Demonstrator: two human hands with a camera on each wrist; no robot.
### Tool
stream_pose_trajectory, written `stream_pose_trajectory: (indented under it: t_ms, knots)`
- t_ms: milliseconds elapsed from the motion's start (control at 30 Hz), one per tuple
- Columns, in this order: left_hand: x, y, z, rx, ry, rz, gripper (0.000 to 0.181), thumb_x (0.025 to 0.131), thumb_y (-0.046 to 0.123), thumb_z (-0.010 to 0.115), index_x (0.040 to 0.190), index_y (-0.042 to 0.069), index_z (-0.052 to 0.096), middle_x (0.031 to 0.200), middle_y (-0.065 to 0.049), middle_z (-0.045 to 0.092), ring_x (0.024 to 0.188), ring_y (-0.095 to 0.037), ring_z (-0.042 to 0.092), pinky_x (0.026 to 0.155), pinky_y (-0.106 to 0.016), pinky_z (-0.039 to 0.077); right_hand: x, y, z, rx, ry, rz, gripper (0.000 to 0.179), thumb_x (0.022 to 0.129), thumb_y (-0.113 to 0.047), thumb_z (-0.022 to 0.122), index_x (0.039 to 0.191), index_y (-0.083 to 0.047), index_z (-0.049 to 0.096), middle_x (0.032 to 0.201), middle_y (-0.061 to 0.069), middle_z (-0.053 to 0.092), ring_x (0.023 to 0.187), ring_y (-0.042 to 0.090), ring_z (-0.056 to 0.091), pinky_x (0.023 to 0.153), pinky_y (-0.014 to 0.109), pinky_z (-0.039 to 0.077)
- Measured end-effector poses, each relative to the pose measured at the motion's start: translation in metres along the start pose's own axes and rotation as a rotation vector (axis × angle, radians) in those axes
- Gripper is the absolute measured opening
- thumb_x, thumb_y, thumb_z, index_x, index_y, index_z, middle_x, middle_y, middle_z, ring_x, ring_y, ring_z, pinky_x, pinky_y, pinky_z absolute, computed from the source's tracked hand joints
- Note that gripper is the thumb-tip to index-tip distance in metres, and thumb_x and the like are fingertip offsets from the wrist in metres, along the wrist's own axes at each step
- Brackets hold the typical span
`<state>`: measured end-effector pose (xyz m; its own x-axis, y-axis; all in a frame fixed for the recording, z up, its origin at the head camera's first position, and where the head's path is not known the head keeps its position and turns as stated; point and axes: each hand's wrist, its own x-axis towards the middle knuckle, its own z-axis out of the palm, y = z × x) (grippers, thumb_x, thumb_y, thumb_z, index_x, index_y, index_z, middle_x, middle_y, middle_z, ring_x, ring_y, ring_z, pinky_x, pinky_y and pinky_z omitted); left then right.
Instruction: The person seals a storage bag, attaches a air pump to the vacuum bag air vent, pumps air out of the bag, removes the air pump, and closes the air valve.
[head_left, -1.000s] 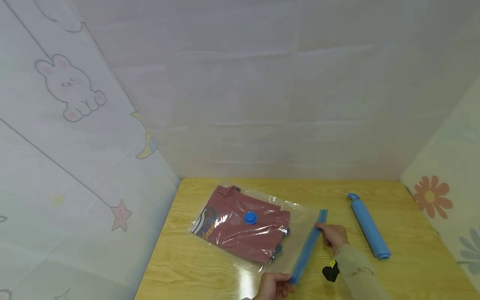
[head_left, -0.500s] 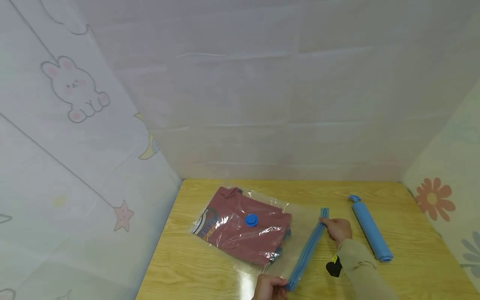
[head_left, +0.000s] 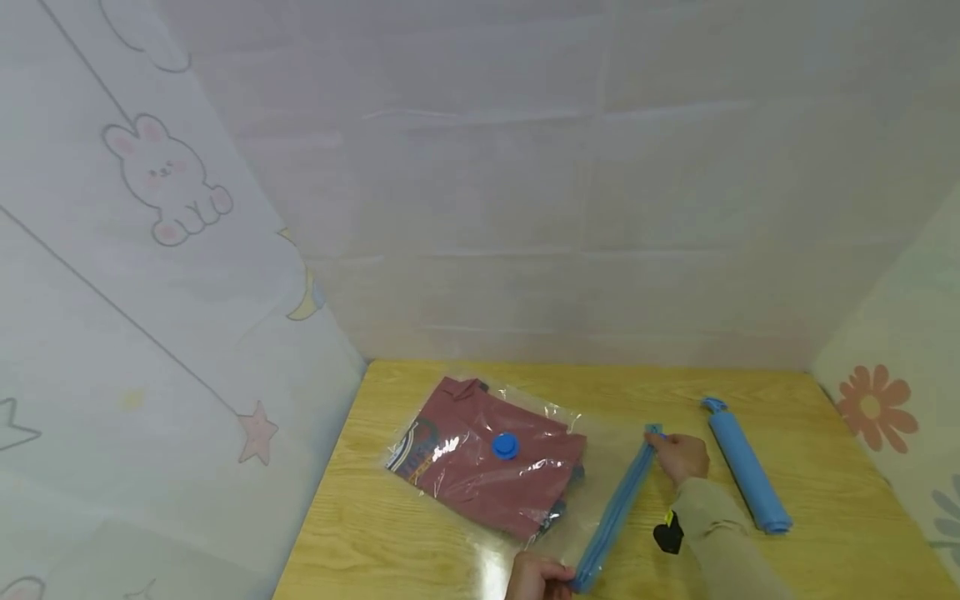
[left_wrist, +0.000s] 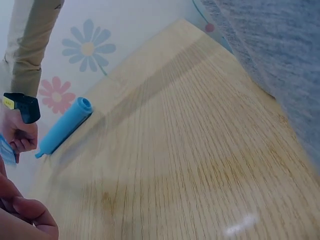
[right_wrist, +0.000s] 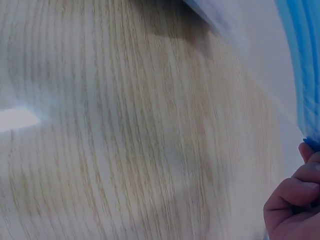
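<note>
A clear vacuum storage bag lies on the table with a folded dark red garment inside. On the bag's upper face sits a round blue valve cap. The blue zip strip runs along the bag's right end, slanting between both hands. My left hand pinches the strip's near corner. At its far end my right hand pinches the strip, with a small blue piece showing at the fingertips in the right wrist view. In that view the strip rises curved from the fingers.
A blue hand pump lies on the wooden table to the right of the right hand. Printed cloth walls stand behind the table and on both sides. A black wrist camera sits on the right wrist.
My right hand has moved outward along the strip to its far end. The left hand keeps hold of the near corner. The head view has shifted slightly.
</note>
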<state>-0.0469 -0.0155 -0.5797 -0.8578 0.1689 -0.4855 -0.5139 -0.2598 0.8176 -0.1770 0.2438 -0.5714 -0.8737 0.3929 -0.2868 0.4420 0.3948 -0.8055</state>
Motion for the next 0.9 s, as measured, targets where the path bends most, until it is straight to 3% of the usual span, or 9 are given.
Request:
stream_pose_trajectory:
  t_ms: [33, 100, 167, 267, 400, 700, 900]
  knots:
    - [0.0, 0.0, 0.0, 0.005, -0.004, 0.001, 0.015, 0.065, -0.006, 0.061, 0.051, 0.0, 0.061, 0.041, 0.006, 0.049, 0.037, 0.0, 0.043, 0.04, -0.011, 0.037, 0.002, 0.001, -0.002, -0.005, 0.011, -0.001, 0.049, 0.091, -0.037, 0.062, 0.106, 0.009, 0.066, 0.082, 0.02, 0.069, 0.066, 0.021, 0.058, 0.055, 0.034, 0.047]
    - [0.001, 0.002, 0.001, 0.038, -0.037, 0.022, 0.013, 0.066, -0.005, 0.06, 0.058, -0.015, 0.063, 0.041, 0.007, 0.049, 0.037, 0.0, 0.044, 0.041, -0.012, 0.037, 0.005, 0.004, -0.005, -0.006, 0.019, 0.002, 0.047, 0.09, -0.038, 0.061, 0.103, 0.008, 0.067, 0.074, 0.017, 0.067, 0.063, 0.022, 0.056, 0.053, 0.034, 0.045]
    - [0.002, 0.005, 0.001, 0.062, -0.073, 0.041, 0.022, 0.069, -0.005, 0.059, 0.069, -0.027, 0.061, 0.04, 0.008, 0.049, 0.036, 0.001, 0.044, 0.042, -0.013, 0.037, 0.008, 0.005, -0.007, 0.002, 0.025, 0.017, 0.047, 0.09, -0.038, 0.061, 0.102, 0.007, 0.066, 0.069, 0.013, 0.065, 0.062, 0.021, 0.054, 0.053, 0.034, 0.044]
    - [0.004, 0.006, 0.001, 0.086, -0.109, 0.071, 0.035, 0.072, -0.006, 0.056, 0.086, -0.038, 0.052, 0.039, 0.009, 0.049, 0.035, 0.002, 0.046, 0.041, -0.013, 0.038, 0.011, 0.006, -0.009, 0.017, 0.025, 0.042, 0.04, 0.09, -0.039, 0.062, 0.083, 0.001, 0.065, 0.058, 0.002, 0.057, 0.056, 0.018, 0.049, 0.051, 0.034, 0.042]
    - [0.004, 0.001, 0.004, 0.067, -0.084, 0.059, 0.034, 0.072, -0.008, 0.056, 0.085, -0.039, 0.05, 0.038, 0.009, 0.049, 0.034, 0.002, 0.046, 0.038, -0.012, 0.038, 0.011, 0.002, -0.008, 0.035, 0.035, 0.062, 0.041, 0.09, -0.038, 0.063, 0.062, -0.011, 0.052, 0.049, -0.003, 0.044, 0.05, 0.017, 0.041, 0.048, 0.035, 0.037]
    - [0.0, 0.0, 0.004, 0.047, -0.075, 0.055, 0.034, 0.07, -0.006, 0.059, 0.083, -0.036, 0.053, 0.039, 0.008, 0.05, 0.035, 0.002, 0.047, 0.038, -0.012, 0.038, 0.008, -0.001, -0.008, 0.02, 0.057, 0.051, 0.038, 0.09, -0.037, 0.063, 0.083, 0.001, 0.065, 0.061, 0.0, 0.055, 0.062, 0.02, 0.048, 0.051, 0.034, 0.041]
    - [-0.003, 0.001, 0.004, 0.06, -0.1, 0.088, 0.035, 0.068, -0.003, 0.061, 0.081, -0.035, 0.055, 0.039, 0.01, 0.051, 0.035, 0.002, 0.047, 0.039, -0.011, 0.038, 0.013, 0.003, -0.01, 0.025, 0.009, 0.054, 0.048, 0.089, -0.04, 0.062, 0.102, 0.006, 0.065, 0.057, 0.003, 0.057, 0.059, 0.021, 0.053, 0.056, 0.038, 0.047]
